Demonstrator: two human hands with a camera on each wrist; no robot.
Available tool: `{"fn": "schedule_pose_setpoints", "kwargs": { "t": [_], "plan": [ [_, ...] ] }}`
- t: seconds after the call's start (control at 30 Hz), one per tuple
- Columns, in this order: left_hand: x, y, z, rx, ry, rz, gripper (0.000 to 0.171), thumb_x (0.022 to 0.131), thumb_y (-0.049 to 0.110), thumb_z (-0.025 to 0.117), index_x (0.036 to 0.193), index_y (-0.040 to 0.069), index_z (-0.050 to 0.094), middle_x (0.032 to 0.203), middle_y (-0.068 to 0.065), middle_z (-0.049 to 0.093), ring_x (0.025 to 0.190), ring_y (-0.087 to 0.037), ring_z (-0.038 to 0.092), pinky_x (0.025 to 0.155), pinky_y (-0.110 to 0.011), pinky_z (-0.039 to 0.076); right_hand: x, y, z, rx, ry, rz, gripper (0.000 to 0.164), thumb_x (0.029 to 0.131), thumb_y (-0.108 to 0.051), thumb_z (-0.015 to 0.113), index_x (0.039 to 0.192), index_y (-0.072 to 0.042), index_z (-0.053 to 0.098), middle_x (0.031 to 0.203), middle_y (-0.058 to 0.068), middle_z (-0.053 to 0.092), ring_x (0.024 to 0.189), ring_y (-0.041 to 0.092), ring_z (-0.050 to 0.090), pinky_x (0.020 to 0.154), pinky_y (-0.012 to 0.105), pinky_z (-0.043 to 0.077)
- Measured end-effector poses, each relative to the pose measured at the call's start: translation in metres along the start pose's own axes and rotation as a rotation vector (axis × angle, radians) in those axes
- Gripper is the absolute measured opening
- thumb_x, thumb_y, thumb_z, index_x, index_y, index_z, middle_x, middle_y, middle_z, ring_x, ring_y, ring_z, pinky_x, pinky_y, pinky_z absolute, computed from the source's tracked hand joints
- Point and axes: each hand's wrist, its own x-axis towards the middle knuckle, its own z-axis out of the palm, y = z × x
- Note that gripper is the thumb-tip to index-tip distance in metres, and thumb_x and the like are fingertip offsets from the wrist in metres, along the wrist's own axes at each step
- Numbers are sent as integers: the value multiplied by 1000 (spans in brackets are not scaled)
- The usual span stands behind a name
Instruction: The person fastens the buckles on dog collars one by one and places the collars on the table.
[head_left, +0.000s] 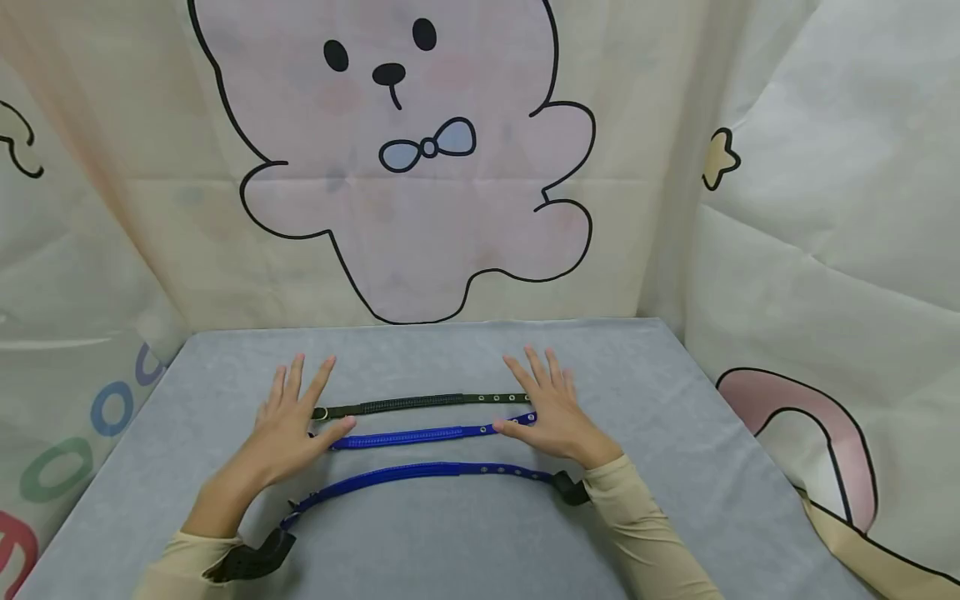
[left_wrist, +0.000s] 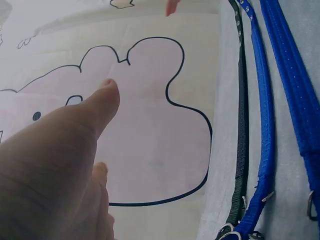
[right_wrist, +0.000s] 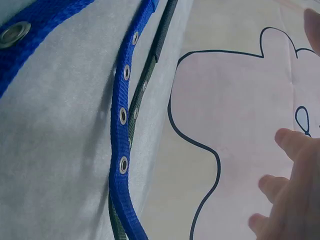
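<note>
2 blue straps (head_left: 420,437), 1 dark green strap (head_left: 412,403)

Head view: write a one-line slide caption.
Left hand and right hand, both spread, flank a dark green strap and two blue straps on grey cloth.

You see blue straps (right_wrist: 120,140) of coarse woven webbing, shiny metal eyelets (right_wrist: 123,165) and a matt, cloth-like table cover (head_left: 450,533).

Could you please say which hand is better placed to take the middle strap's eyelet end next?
Probably the right hand: it is beside the eyelets of the middle blue strap, while the left hand is by that strap's opposite end.
</note>
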Motion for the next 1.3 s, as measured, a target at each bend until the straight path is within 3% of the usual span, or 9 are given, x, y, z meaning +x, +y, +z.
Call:
{"fn": "schedule_pose_setpoints", "kwargs": {
  "t": [0.1,0.3,0.5,0.67,1.03,1.3],
  "plan": [
    [-1,-2,-5,-43,-39,32,93,96,59,58,163,35,-1,169,-18,-17,152,-54,-11,103,-86,10,-1,1,-4,47,-48,2,99,89,-63,67,163,-36,8,172,5,-5,157,39,-15,118,74,0],
    [-3,-7,-13,-130,-126,78,89,98,52,59,163,36,1,169,-20,-13,151,-58,-5,97,-89,15,-2,3,-12,112,-96,-38,97,89,-49,75,163,-27,18,171,14,9,156,46,3,114,78,16],
    [-2,-6,-18,-123,-179,93,86,98,52,60,164,28,12,166,-29,12,147,-62,14,98,-87,22,0,5,-18,174,-150,-65,90,88,-45,77,161,-23,28,164,16,29,152,42,25,112,71,30],
    [-1,-6,-20,-137,-198,121,83,97,51,63,163,21,22,163,-29,23,146,-56,24,100,-81,30,2,7,-16,235,-192,-75,86,90,-45,76,159,-19,32,164,13,32,152,39,28,116,65,30],
    [-15,-22,-16,-240,-221,151,68,99,41,65,156,19,36,159,-21,35,142,-53,35,99,-76,37,-2,11,-11,299,-269,-76,76,92,-38,75,154,-13,41,160,12,39,149,38,34,116,63,32],
    [-21,-32,-12,-307,-335,159,65,101,35,63,156,13,37,159,-24,35,137,-52,40,97,-72,42,-13,25,-7,299,-318,-67,76,90,-40,77,154,-16,42,157,9,43,146,36,39,113,62,36]
  ]
}}
